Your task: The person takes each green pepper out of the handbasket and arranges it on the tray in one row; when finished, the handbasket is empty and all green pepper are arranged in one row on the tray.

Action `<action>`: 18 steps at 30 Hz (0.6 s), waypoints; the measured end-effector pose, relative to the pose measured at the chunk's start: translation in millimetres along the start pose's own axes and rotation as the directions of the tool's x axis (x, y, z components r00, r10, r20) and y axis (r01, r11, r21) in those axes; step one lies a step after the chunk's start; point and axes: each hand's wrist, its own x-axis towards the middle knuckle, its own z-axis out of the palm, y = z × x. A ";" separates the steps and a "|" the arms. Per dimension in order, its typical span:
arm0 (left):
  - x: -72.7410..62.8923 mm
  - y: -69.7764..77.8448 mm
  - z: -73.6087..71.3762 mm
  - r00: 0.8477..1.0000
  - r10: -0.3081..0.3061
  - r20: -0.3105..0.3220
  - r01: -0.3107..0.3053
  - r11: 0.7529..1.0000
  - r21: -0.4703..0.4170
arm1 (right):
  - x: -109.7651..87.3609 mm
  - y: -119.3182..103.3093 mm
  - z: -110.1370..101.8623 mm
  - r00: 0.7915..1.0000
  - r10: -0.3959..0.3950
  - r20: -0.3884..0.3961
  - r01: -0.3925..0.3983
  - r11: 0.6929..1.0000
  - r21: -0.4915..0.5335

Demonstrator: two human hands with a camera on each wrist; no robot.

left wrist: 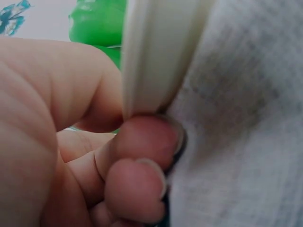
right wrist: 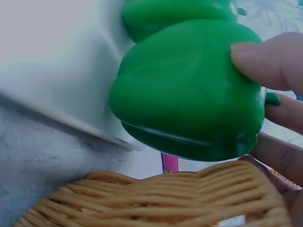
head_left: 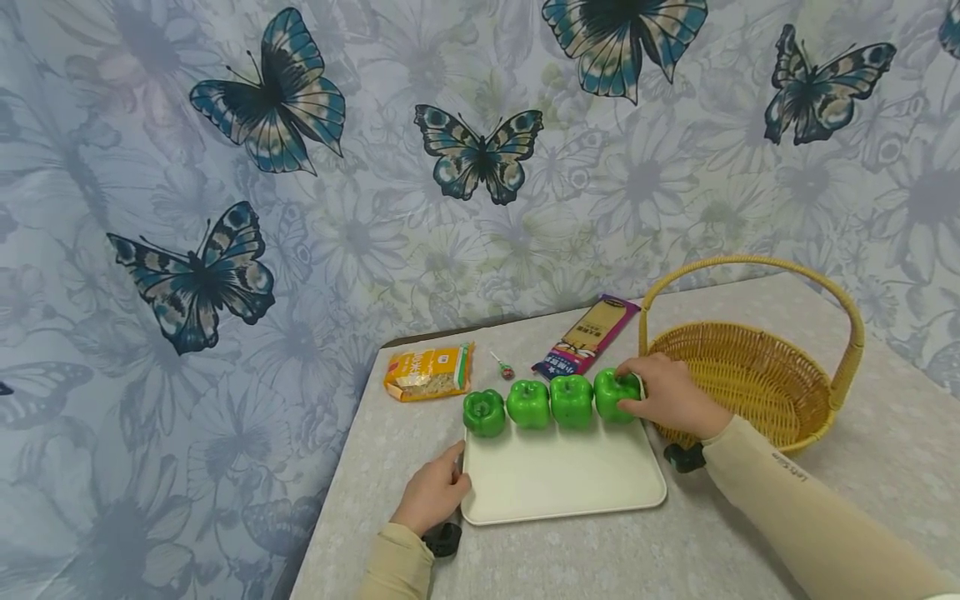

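Several green bell peppers [head_left: 529,405] stand in a row along the far edge of a cream rectangular tray [head_left: 566,479]. My right hand [head_left: 670,396] grips the rightmost bell pepper [head_left: 613,396], at the tray's far right corner. In the right wrist view the thumb [right wrist: 265,59] lies on one side of this pepper [right wrist: 184,90], and the other fingers come round by its stem. At the tray's left side, my left hand [head_left: 431,492] holds the rim. The left wrist view shows fingertips [left wrist: 147,137] curled against the underside of the tray edge [left wrist: 156,56].
A yellow wicker basket [head_left: 813,383] with a tall handle stands at the right, close by my right wrist. Behind the tray lie an orange food packet [head_left: 429,372], a small wrapped lollipop [head_left: 507,372] and a purple noodle packet [head_left: 588,337]. Butterfly-patterned wall covering [head_left: 360,275] rises behind the table.
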 end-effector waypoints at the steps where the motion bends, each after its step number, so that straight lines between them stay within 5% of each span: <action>1: 0.2 0.4 0.1 1.000 0.000 -0.002 0.000 1.000 0.002 | -0.2 0.1 0.8 1.000 0.003 0.000 -0.003 1.000 -0.005; 18: 3.5 -2.4 0.9 1.000 -0.011 0.010 0.011 1.000 -0.013 | -5.6 3.0 7.1 1.000 -0.021 -0.002 0.021 1.000 -0.014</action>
